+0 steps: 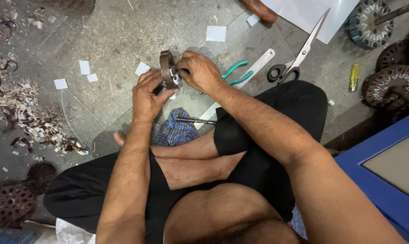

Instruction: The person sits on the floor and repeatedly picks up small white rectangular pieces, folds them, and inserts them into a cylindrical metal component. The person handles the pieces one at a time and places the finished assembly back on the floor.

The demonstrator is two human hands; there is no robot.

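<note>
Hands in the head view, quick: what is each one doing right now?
Left hand: closed around the brown slotted metal ring, holding it from below.
Right hand: fingers pinched at the ring's side; what they grip cannot be told.

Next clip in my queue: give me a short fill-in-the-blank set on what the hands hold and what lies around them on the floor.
1. Both hands, the left hand and the right hand, hold a small brown slotted metal ____ between them.
2. The pliers beside the right hand have ____ handles.
3. The scissors with black handles lie on the floor with their blades ____.
4. Under the hands, by the person's foot, lies a blue ____ cloth.

Missing words: ring; green; open; checked
</note>
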